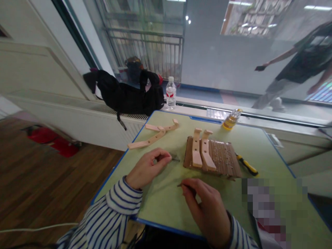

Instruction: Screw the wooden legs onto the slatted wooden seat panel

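My left hand (149,166) rests on the green table (160,204) with its fingers curled and pinched on a small dark screw (175,159) that pokes out to the right. My right hand (204,204) lies nearer the front edge, fingertips pinched on another small dark screw (179,185). Just beyond both hands sits a brown slatted wooden panel (223,160) with two pale wooden legs (201,152) lying on its left part. Two more pale wooden pieces (155,135) lie crossed at the table's far left.
A yellow-handled screwdriver (247,166) lies right of the panel. A bottle of yellow liquid (231,119) stands at the far edge. On the sill behind are a water bottle (171,93) and a black bag (129,95). Another person (303,62) is mirrored in the glass.
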Motion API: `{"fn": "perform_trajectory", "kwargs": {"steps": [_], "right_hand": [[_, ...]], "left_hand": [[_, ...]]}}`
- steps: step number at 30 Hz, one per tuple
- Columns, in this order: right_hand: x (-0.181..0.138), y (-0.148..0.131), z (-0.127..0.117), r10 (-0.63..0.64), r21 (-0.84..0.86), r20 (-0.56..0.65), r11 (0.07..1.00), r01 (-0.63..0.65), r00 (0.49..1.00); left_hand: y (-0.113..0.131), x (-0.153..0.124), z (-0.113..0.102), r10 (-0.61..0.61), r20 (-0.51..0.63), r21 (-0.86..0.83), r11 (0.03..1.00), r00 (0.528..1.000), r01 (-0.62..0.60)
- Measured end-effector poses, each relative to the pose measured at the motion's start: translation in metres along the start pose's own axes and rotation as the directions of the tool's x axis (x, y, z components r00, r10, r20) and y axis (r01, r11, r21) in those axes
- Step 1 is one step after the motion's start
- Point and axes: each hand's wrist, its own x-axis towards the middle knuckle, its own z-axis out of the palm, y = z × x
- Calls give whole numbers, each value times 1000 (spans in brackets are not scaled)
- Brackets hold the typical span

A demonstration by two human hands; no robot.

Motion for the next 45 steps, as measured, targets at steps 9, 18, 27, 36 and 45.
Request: {"fn": "perform_trajectory", "kwargs": {"steps": [9,18,27,36,45], "right_hand": [[-5,-17,-92,-41,-304,-94,953,11,995],[41,35,-127,62,-350,11,935,-55,998],[83,58,-110,-56,-372,133,922,103,989],[89,74,-91,11,-404,256,910,96,967],[92,82,-85,5,-392,351,909,142,936]], "left_hand": [[33,45,17,225,68,54,972,972,-229],[29,98,42,359,217,41,926,908,-376],[7,106,59,389,194,124,901,901,-416],[1,105,58,378,273,72,909,884,-411],[1,105,56,372,305,75,909,877,-411]]}}
